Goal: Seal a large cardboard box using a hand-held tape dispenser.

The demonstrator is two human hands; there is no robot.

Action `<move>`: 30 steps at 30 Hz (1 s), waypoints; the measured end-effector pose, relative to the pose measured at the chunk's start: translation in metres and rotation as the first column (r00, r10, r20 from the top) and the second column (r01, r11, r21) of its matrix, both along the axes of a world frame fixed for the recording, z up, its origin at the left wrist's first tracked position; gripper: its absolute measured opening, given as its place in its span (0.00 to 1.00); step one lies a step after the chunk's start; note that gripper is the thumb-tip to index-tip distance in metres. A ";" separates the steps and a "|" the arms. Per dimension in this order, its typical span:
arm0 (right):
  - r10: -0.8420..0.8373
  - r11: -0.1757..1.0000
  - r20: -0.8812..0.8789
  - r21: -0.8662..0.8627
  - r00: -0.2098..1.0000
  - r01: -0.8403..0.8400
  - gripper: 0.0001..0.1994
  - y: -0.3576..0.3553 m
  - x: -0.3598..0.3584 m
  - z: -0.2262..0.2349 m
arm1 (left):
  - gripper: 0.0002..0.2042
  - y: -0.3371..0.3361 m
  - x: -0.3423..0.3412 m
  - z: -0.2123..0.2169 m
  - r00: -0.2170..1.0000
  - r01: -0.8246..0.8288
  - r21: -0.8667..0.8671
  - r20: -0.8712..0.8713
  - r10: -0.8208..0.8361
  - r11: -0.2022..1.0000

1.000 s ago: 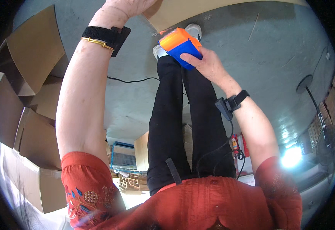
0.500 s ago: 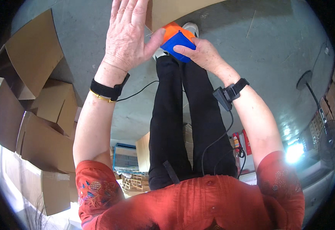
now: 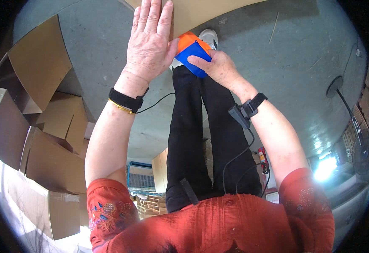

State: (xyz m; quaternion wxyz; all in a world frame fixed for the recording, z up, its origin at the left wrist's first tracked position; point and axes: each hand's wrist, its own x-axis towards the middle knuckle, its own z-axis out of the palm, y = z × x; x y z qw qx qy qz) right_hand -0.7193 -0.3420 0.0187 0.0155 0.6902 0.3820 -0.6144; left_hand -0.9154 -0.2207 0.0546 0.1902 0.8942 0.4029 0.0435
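My right hand (image 3: 221, 69) grips a blue and orange hand tool (image 3: 189, 51) that looks like a tape dispenser, the thumb lying across its blue side. The fingers beneath it are mostly hidden. Just left of the tool, my left hand (image 3: 147, 50) lies flat with its fingers stretched out, at the left edge of a large brown cardboard surface (image 3: 209, 12) at the top of the view. The left thumb reaches close to the orange part; I cannot tell whether they touch. The tool sits beside the cardboard's near edge, above my shoes.
Several open cardboard boxes (image 3: 47, 154) stand along the left. At the right is a black standing fan (image 3: 355, 122) on a round base. A blue wire crate (image 3: 141, 179) and a red fire extinguisher (image 3: 262, 157) lie behind my legs. Cables run from both wristbands.
My left hand has shifted slightly right and down in the view. The right hand with the tool has moved a little left and down. More of the cardboard shows at the top.
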 end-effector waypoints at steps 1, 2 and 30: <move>-0.013 1.000 -0.006 -0.017 1.000 0.013 0.37 0.001 0.000 0.000 | 0.43 0.000 0.000 -0.002 1.000 0.001 -0.012 -0.011 -0.001 1.000; -0.010 1.000 -0.007 -0.014 1.000 0.010 0.37 0.001 -0.001 0.001 | 0.43 0.000 0.001 -0.003 1.000 -0.002 -0.010 -0.011 0.001 1.000; -0.527 0.799 -0.039 -0.364 0.849 0.480 0.24 0.041 -0.029 0.058 | 0.39 0.005 -0.002 -0.018 1.000 0.003 -0.156 0.011 -0.001 0.988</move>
